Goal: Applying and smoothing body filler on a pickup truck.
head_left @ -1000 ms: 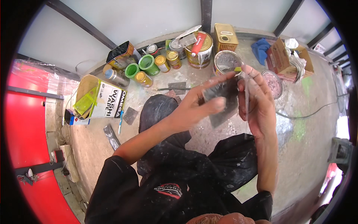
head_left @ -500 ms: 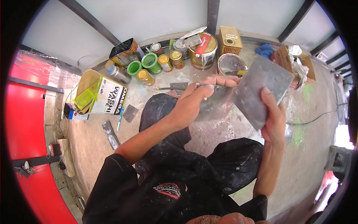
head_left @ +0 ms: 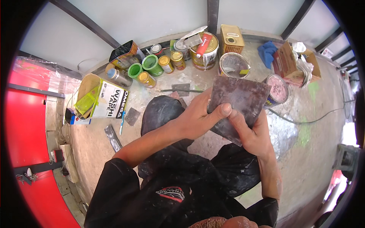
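Note:
Both my hands grip a square, dark brown-grey sheet that looks like sandpaper, held tilted above my lap. My left hand has its thumb pressed on the sheet's face near the lower left edge, its fingers hidden behind. From the lower right, my right hand holds it the same way, its thumb almost touching the other one. Whether a second sheet lies behind this one cannot be seen. Beyond my hands stand an open can with a messy rim and a can of pink paste.
Small green and yellow cans, a large tin and a square golden tin line the wall. A cut-open carton stands left, a cardboard box right. Dark square pieces and a cable lie on the floor.
The hands have come together. Earlier the right hand held a grey sheet up at the right and the left hand a blurred sheet; now both grip one visible brownish sheet, lower and further left.

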`<state>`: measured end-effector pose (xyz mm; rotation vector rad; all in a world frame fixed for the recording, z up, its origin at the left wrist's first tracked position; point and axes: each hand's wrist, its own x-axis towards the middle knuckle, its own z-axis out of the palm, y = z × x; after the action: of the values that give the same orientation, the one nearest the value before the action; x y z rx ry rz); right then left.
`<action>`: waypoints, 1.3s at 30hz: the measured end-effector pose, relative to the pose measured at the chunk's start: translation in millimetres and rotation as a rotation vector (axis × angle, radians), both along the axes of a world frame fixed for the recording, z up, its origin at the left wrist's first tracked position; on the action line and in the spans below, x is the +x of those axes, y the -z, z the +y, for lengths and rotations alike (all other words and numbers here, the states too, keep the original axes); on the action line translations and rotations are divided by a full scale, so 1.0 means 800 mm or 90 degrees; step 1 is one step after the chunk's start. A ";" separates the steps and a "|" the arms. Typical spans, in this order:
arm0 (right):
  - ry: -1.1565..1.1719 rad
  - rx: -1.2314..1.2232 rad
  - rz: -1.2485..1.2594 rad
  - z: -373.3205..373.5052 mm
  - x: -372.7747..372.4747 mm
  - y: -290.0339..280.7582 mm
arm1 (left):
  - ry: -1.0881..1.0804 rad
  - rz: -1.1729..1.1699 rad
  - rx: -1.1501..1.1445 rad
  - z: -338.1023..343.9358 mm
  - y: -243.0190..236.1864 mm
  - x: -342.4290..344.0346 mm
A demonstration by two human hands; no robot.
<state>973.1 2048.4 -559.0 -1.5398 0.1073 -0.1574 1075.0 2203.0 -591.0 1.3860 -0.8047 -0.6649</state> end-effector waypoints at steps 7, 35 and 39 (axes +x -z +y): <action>-0.068 -0.022 0.030 -0.016 -0.004 0.000 | 0.036 0.082 -0.008 0.001 -0.001 -0.010; 0.300 -0.029 -0.162 -0.074 0.002 0.012 | -0.375 0.052 -0.228 0.011 -0.012 0.052; 0.290 -0.034 -0.087 -0.094 0.011 0.017 | -0.170 -0.106 -0.203 0.053 0.012 0.055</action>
<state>981.6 1973.0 -572.3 -1.5341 0.3475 -0.6284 1119.2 2245.7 -600.9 1.2363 -0.7997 -0.2044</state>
